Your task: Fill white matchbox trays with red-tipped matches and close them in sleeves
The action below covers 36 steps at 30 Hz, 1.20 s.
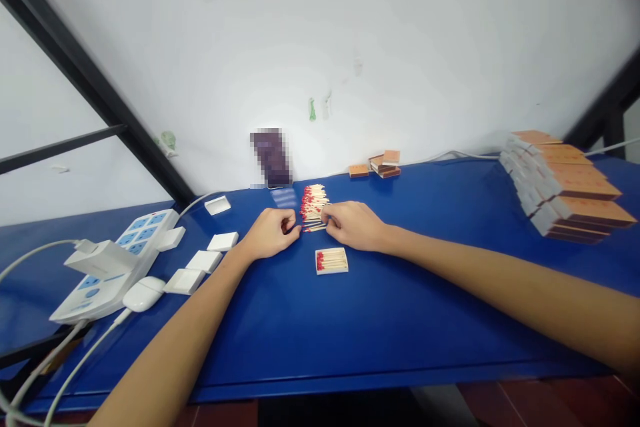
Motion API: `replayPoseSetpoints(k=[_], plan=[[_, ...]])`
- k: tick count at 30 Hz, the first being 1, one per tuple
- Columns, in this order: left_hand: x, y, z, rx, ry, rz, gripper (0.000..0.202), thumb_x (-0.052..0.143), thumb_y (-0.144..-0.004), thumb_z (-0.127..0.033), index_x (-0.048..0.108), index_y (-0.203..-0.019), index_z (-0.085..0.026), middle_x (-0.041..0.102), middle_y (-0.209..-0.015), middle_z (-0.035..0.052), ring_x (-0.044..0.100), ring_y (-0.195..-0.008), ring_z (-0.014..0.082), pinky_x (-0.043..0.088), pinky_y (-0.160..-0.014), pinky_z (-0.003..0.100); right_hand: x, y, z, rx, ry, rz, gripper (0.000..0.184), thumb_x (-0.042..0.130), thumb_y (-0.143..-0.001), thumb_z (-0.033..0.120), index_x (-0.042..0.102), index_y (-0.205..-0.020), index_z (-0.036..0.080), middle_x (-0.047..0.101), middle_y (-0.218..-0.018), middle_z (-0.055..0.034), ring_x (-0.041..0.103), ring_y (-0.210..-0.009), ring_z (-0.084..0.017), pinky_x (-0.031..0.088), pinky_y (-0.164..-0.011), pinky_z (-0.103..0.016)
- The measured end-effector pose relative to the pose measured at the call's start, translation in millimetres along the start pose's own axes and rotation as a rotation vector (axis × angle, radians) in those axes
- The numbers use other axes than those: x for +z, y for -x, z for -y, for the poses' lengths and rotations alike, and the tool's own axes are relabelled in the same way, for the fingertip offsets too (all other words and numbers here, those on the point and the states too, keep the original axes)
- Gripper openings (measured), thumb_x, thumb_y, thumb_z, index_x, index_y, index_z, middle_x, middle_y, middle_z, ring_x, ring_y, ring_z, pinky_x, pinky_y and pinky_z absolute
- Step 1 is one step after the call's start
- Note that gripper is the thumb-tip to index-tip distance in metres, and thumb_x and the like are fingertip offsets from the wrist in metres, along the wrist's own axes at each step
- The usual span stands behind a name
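A pile of red-headed wooden matches (313, 202) lies on the blue table between my two hands, heads toward the left. My left hand (273, 233) is curled closed just left of the heads, its thumb and forefinger close to the nearest matches. Whether it holds anything is hidden. From the other side, my right hand (356, 223) has its fingers pinched together on the pale ends of some matches. Nearer to me lies a white matchbox tray (332, 271) with a row of matches in it, heads also to the left.
Several empty white trays (204, 260) lie left beside a power strip (145, 240) with chargers and cables. A dark pixelated phone-like object (273, 157) leans on the wall. Matchbox sleeves (384, 165) sit at the back. Stacked matchboxes (575, 190) stand right.
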<state>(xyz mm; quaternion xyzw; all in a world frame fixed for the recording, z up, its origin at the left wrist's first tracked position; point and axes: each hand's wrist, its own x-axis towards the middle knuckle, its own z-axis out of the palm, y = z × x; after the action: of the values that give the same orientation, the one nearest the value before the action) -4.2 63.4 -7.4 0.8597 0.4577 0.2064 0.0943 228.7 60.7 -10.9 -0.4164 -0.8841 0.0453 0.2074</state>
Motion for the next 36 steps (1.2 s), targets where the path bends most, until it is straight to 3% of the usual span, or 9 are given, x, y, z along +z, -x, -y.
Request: replayPoseSetpoints(k=[5,11,22,30,36], plan=[[0.4,-0.3,-0.8,0.004,-0.025,0.015,0.039,0.055,-0.081,-0.030,0.026,-0.057,-0.019,0.030,-0.051,-0.0062,0.027,-0.051,0.0084,0.023,-0.052,0.024,-0.7,-1.0,0.0,0.032,0.010,0.035,0.010,0.053,-0.080,0.018,0.059,-0.086,0.022,0.065,-0.076,0.0013,0.051,-0.063,-0.013,0.022,-0.056,-0.027],[0.4,-0.8,-4.1,0.015,-0.054,0.018,0.040,0.055,-0.084,-0.035,0.030,-0.057,-0.018,0.036,-0.052,-0.0049,0.030,-0.051,0.0092,0.022,-0.053,0.026,-0.9,-0.8,0.2,0.029,0.007,0.044,0.009,0.054,-0.085,0.025,0.060,-0.091,0.022,0.066,-0.079,-0.0001,0.054,-0.067,-0.014,0.023,-0.057,-0.027],[-0.7,-2.0,-2.5,0.006,-0.060,0.042,0.038,0.047,-0.091,-0.035,0.038,-0.058,-0.018,0.042,-0.053,-0.0041,0.038,-0.051,0.0098,0.026,-0.055,0.025,-2.2,-0.8,-1.0,-0.097,-0.065,0.056,0.019,0.048,-0.089,0.025,0.067,-0.089,0.021,0.070,-0.084,-0.0021,0.055,-0.070,-0.014,0.027,-0.061,-0.025],[-2.9,-0.6,-5.1,-0.020,0.018,0.033,0.004,0.051,-0.085,-0.024,0.051,-0.084,-0.020,0.048,-0.058,-0.0066,0.046,-0.053,0.0117,0.031,-0.056,0.024,-2.0,-0.2,-1.4,-0.164,-0.122,0.013,0.019,0.049,-0.088,0.021,0.066,-0.081,0.018,0.067,-0.081,-0.0016,0.051,-0.069,-0.012,0.028,-0.062,-0.025],[-2.8,0.2,-6.0,-0.017,-0.002,0.032,0.016,0.052,-0.087,-0.026,0.057,-0.101,-0.021,0.047,-0.058,-0.0071,0.045,-0.052,0.0116,0.030,-0.055,0.025,-3.1,-0.1,-1.4,-0.160,-0.154,0.036,0.019,0.050,-0.087,0.021,0.068,-0.081,0.018,0.067,-0.080,-0.0011,0.051,-0.067,-0.012,0.028,-0.061,-0.025]])
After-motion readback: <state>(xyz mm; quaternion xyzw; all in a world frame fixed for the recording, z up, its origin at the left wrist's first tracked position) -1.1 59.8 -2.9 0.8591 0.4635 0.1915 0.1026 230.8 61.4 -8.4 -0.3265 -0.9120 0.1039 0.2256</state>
